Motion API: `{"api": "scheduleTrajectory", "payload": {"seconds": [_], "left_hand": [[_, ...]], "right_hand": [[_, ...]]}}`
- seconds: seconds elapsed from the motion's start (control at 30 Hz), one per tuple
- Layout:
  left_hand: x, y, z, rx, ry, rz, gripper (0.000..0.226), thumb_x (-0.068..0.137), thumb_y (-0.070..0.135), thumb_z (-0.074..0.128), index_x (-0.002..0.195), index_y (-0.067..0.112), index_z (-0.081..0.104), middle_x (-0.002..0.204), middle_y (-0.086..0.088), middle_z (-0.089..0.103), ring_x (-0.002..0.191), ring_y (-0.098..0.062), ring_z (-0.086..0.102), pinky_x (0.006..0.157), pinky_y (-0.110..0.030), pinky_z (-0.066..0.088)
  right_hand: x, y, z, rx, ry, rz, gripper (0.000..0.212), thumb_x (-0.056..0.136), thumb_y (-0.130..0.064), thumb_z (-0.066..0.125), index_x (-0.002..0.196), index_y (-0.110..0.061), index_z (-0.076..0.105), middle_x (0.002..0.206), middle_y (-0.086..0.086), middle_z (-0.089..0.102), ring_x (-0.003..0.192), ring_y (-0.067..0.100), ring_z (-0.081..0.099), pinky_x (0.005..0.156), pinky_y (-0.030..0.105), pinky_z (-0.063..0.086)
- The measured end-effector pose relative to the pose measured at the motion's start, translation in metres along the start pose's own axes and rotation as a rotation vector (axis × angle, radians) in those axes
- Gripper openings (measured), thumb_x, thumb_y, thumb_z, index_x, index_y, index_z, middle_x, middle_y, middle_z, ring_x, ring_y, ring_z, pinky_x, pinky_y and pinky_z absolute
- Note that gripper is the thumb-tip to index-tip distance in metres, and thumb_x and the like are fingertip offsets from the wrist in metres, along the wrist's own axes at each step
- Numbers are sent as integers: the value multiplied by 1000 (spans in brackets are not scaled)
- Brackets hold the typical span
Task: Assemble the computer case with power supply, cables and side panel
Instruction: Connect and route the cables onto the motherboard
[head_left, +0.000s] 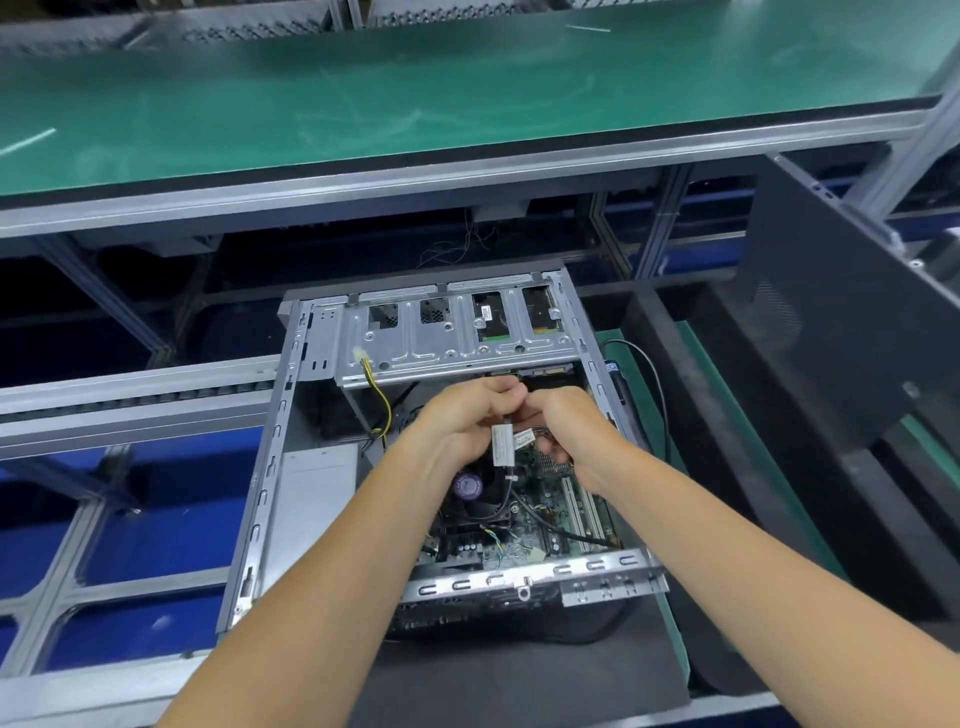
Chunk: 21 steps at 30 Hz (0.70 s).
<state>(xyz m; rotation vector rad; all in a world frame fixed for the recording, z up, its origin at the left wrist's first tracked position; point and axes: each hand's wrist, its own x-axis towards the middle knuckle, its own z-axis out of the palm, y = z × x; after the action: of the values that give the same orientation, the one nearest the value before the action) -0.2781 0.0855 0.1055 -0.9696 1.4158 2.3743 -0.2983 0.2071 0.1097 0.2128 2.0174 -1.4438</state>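
**Both hands on a cable inside the open case**

The case (415, 447) lies on its side on a dark mat (519, 675), open face up, with the side panel (831, 322) standing apart at the right, its upper end cut off by the frame edge. Both hands meet over the middle of the case, just below the drive cage (447, 332). The left hand (467, 415) has its fingers curled round a thin black cable (511, 462) that carries a white tag (502, 444); the right hand (561, 426) is curled close against it, fingers bent inward on the same cable, though its grip is partly hidden behind the left hand and the exact pinch cannot be made out. The cable's upper end is hidden between the two hands.

Below the hands the motherboard (524, 525) shows, partly covered by the forearms, with a fan (470, 488) beneath the left wrist. The grey power supply (311, 499) sits in the case's left part. A yellow-and-black lead (382, 395) hangs from a white plug at the cage. The print on the tag is too blurred to read. A green worktop (415, 93) runs behind.
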Motion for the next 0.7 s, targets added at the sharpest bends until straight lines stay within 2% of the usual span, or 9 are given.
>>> {"api": "scheduleTrajectory", "payload": {"seconds": [0.07, 0.13, 0.2, 0.27, 0.33, 0.4, 0.47, 0.53, 0.7], "left_hand": [[-1, -7, 9, -12, 56, 33, 16, 84, -9, 64, 81, 6, 60, 62, -7, 66, 62, -21, 63, 57, -34, 54], [-2, -14, 17, -33, 87, 75, 14, 82, -7, 67, 85, 6, 63, 61, -7, 67, 53, -18, 64, 46, -28, 52], [-3, -19, 25, -73, 113, 107, 16, 80, -3, 72, 92, 7, 66, 73, -10, 70, 58, -19, 65, 43, -26, 50], [-4, -24, 32, -82, 145, 134, 22, 78, 0, 75, 97, 8, 67, 82, -10, 71, 63, -20, 66, 46, -27, 51], [-4, -27, 35, -84, 164, 161, 23, 78, 0, 75, 98, 9, 67, 80, -7, 72, 63, -17, 67, 48, -27, 52], [-5, -28, 34, -76, 157, 178, 21, 80, -4, 71, 97, 9, 67, 82, -6, 71, 67, -15, 68, 50, -24, 52], [-4, -28, 32, -67, 138, 193, 22, 81, -8, 68, 95, 8, 66, 87, -8, 71, 77, -17, 68, 58, -25, 55], [-3, -27, 30, -37, 141, 208, 22, 80, -9, 68, 95, 7, 66, 92, -10, 71, 86, -20, 69, 69, -28, 57], [-2, -32, 32, 87, 246, 237, 19, 77, 2, 76, 94, 9, 72, 90, -5, 73, 84, -14, 68, 58, -18, 50]], "right_hand": [[-2, 3, -1, 14, 10, 13, 27, 100, -24, 49, 108, -6, 68, 109, 27, 70, 57, 17, 40, 51, 26, 26], [-4, 7, -2, -2, 7, 32, 22, 99, -20, 50, 110, -8, 64, 91, 20, 68, 58, 17, 43, 50, 26, 27], [-5, 9, -1, -42, -13, 3, 11, 93, -13, 52, 95, -9, 62, 70, 10, 57, 55, 16, 44, 47, 25, 29], [-6, 11, 1, -49, -5, -78, 12, 91, -7, 52, 82, -7, 60, 64, 5, 55, 51, 12, 51, 41, 21, 38], [-3, 14, 4, -30, 29, -145, 17, 94, -3, 50, 84, -1, 64, 72, 10, 63, 63, 13, 62, 56, 27, 57], [0, 17, 7, -72, 104, -174, 21, 97, -6, 47, 92, 2, 66, 82, 15, 66, 74, 23, 62, 74, 45, 58], [3, 18, 11, -140, 170, -196, 25, 100, -14, 44, 93, -7, 66, 82, 9, 67, 72, 21, 60, 63, 39, 52], [3, 17, 15, -160, 188, -200, 25, 102, -18, 40, 95, -13, 64, 85, 5, 66, 75, 17, 60, 60, 30, 47], [6, 14, 14, -165, 189, -137, 23, 100, -10, 37, 101, -16, 59, 95, 5, 64, 89, 22, 63, 77, 37, 54]]}}
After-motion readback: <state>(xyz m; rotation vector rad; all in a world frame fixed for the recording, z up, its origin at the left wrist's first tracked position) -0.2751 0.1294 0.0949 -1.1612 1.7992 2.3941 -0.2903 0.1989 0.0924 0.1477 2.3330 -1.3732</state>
